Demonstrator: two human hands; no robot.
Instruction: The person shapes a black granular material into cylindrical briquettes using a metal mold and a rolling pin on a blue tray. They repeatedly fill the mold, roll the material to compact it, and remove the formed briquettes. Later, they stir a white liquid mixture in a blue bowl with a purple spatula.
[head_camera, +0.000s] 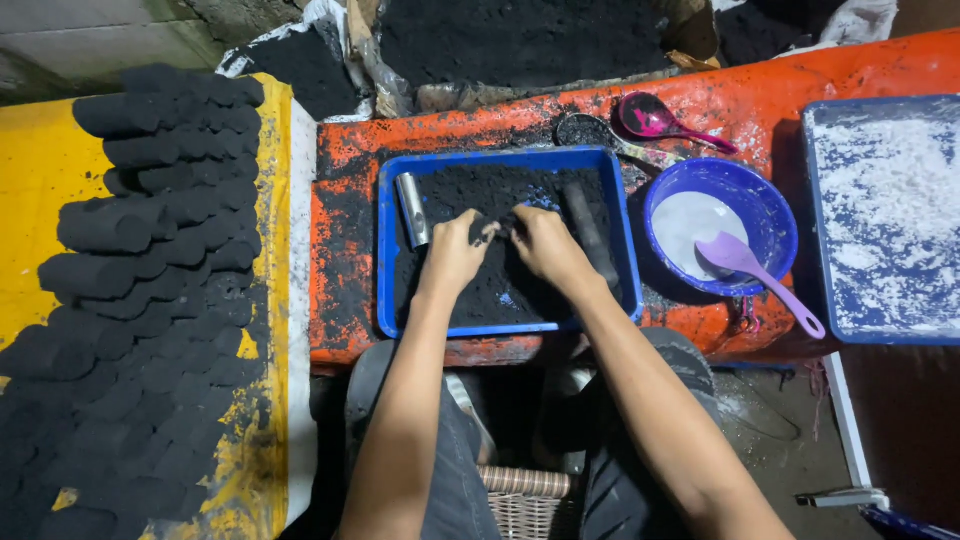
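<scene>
We see stacked black briquettes (150, 290) at far left. In the blue tray (385, 260), our left hand (455, 250) and right hand (545, 243) meet, fingers curled, pressing black powder (480, 290); a metal tube (412, 208) lies beside.

Both hands, the left hand (455, 250) and the right hand (545, 245), rest side by side in the black powder (500, 290) inside the blue rectangular plastic tray (385, 260); a short metal tube (411, 209) lies in the tray left of them, a black cylinder (588, 232) right of them; the tray sits on the orange tabletop (345, 250); right of it stands the blue round bowl (770, 215) with a purple plastic spoon (755, 275) in it; left of the table lie stacked black cylindrical briquettes (150, 260) on a yellow sheet (40, 180).
</scene>
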